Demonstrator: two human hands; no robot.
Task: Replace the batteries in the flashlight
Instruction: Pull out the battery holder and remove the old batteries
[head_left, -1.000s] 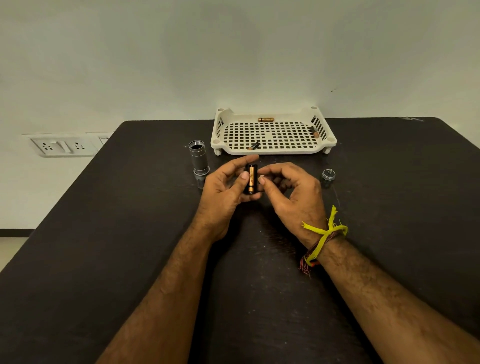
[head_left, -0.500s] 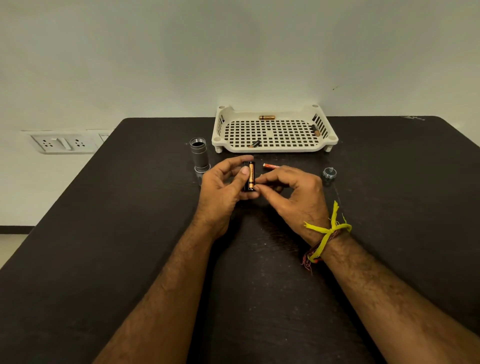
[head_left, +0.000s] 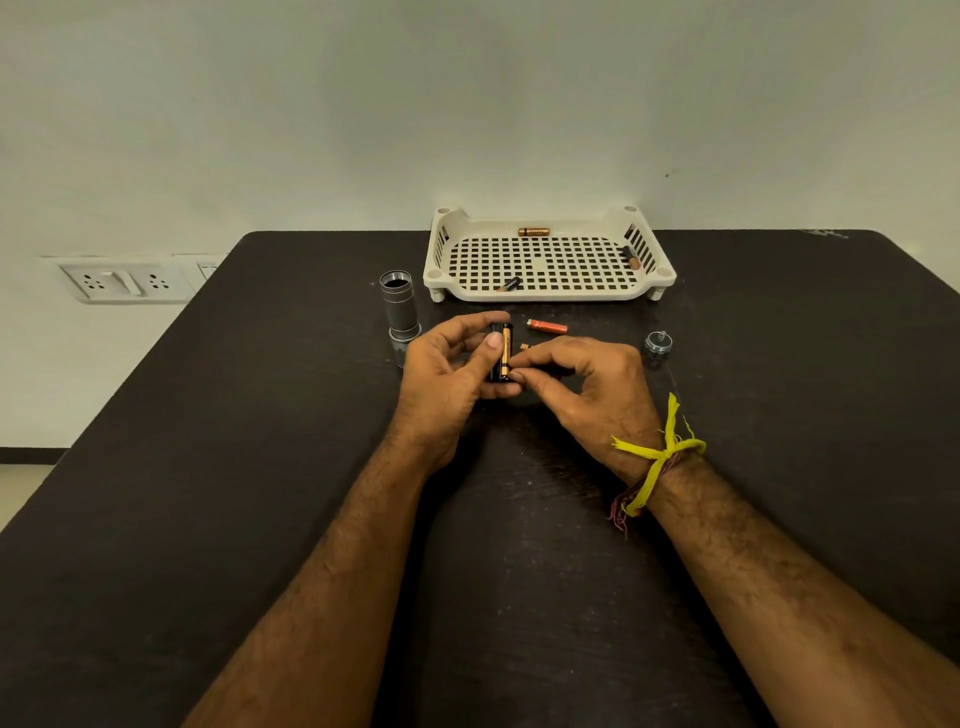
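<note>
My left hand (head_left: 447, 374) grips a black battery holder (head_left: 502, 353) upright above the table, with a copper-and-black battery seated in its front slot. My right hand (head_left: 587, 384) pinches at the lower end of that battery with thumb and forefinger. An orange battery (head_left: 546, 326) lies on the table just behind my hands. The grey flashlight body (head_left: 398, 306) stands open-ended at the left. Its tail cap (head_left: 658, 343) with a spring sits at the right.
A white perforated tray (head_left: 550, 293) at the back of the black table (head_left: 208, 467) holds three batteries: one at its far rim (head_left: 533, 232), one at the right (head_left: 630, 256), one at the front (head_left: 509, 284). A wall socket (head_left: 124, 280) is at the left.
My hands have shifted slightly toward me, uncovering the orange battery lying on the table. My right fingertips moved from the holder's top down to the battery's lower end.
</note>
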